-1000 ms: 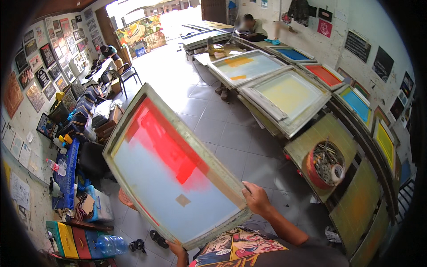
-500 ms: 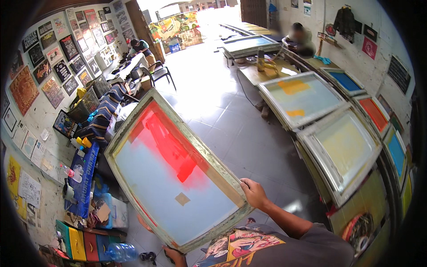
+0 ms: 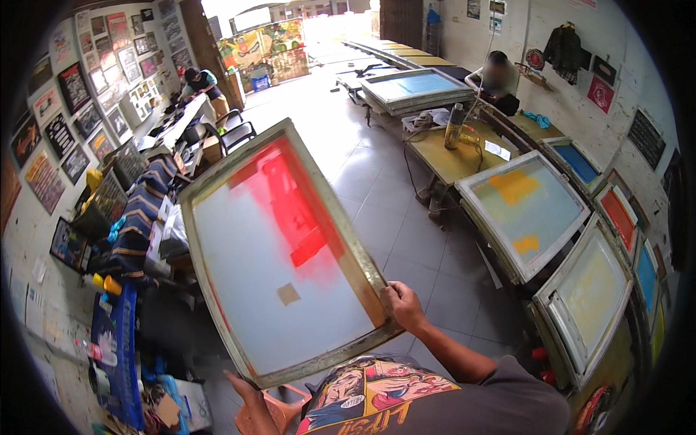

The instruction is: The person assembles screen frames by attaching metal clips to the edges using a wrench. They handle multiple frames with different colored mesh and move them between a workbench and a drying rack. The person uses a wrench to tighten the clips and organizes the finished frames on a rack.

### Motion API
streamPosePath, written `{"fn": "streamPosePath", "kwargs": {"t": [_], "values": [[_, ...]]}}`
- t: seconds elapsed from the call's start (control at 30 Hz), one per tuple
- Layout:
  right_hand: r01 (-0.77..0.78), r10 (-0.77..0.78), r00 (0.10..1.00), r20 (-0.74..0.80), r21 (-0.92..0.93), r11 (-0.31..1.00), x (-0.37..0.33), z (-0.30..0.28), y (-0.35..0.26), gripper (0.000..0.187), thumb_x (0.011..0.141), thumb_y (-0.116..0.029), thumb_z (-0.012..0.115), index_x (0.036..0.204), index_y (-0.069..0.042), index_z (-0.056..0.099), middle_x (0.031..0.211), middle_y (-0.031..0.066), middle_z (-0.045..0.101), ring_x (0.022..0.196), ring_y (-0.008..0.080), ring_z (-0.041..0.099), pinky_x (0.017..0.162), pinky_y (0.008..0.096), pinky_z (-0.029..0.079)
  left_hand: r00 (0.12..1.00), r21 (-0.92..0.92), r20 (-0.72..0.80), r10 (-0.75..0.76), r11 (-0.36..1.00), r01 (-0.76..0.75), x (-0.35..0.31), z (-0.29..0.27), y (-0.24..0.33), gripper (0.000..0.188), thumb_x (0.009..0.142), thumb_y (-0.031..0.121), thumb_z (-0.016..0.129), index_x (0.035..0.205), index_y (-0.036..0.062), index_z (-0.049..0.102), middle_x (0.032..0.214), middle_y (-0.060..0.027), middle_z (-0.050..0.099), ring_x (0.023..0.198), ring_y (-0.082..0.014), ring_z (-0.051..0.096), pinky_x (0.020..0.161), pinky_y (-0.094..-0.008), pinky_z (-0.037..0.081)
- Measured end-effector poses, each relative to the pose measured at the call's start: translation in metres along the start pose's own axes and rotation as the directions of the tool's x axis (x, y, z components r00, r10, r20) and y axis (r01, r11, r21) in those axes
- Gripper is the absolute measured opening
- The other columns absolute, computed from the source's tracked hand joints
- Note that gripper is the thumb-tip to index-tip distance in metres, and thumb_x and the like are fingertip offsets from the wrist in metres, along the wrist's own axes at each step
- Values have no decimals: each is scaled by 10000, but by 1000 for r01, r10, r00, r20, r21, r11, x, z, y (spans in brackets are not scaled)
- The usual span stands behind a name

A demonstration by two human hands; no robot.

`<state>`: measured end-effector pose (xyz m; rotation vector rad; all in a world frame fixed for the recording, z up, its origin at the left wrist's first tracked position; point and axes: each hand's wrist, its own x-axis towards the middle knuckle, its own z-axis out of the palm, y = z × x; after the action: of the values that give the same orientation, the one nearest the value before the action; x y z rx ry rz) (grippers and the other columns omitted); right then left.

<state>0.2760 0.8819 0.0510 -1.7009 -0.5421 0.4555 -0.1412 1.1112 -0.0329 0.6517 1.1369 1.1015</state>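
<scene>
In front of me I hold a large screen-printing frame (image 3: 286,250), tilted, with pale mesh, a worn wooden border, a red ink patch near its upper right and a small tan tape square (image 3: 288,293). My right hand (image 3: 404,306) grips its right edge near the lower corner, fingers closed round the wood. At its lower left corner is my left hand (image 3: 250,404), which also holds the border; part of its fingers is hidden behind the frame.
On the right, more screens lie on a long bench, one with yellow patches (image 3: 522,210) and a pale one (image 3: 591,301). A person (image 3: 499,78) sits behind; another stands at the far-left table (image 3: 177,127). An orange stool (image 3: 286,406) stands below. A blue banner (image 3: 125,355) and clutter line the left.
The view has turned right and the frame has come round slightly more upright. My left hand now shows more fully at the lower left corner, and the orange stool has come into sight.
</scene>
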Motion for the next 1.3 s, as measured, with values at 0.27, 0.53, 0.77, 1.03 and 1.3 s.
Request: {"fn": "streamPosePath", "kwargs": {"t": [0.27,0.53,0.77,1.03,1.3], "values": [[-74,95,983,-160,128,989,167,11,14,272,971,-276,456,1012,-19,537,724,-25,477,663,58,433,591,249,399,939,279,294,176,924,-261,178,242,65,598,954,548,323,787,24,559,769,-50,571,724,-125,526,685,-269,426],[-137,231,960,-160,454,881,365,15,12,266,961,-239,484,1044,8,538,883,30,552,796,98,492,707,258,439,901,78,434,-18,997,-18,292,383,52,719,900,665,266,1302,83,395,1272,-128,453,1012,-253,494,859,-351,412],[-14,267,861,-433,504,863,598,32,-13,305,966,-296,480,1047,-9,544,966,48,556,929,127,488,844,262,390,974,714,-78,-212,670,203,417,310,-120,574,926,546,350,1202,54,463,1110,-146,522,934,-268,515,772,-394,438],[99,205,578,-790,317,943,817,5,1,411,939,-369,508,989,37,537,953,141,596,863,228,534,782,328,422,897,952,25,-441,285,113,541,442,-159,455,925,471,407,1021,37,503,864,-113,525,717,-232,511,609,-370,428],[34,178,368,-913,205,978,970,-58,41,567,931,-426,474,1093,116,500,1021,248,607,975,348,588,836,384,444,937,907,341,-73,287,-308,824,663,-41,383,942,378,445,800,24,481,623,-92,521,488,-183,487,404,-343,378]]}}
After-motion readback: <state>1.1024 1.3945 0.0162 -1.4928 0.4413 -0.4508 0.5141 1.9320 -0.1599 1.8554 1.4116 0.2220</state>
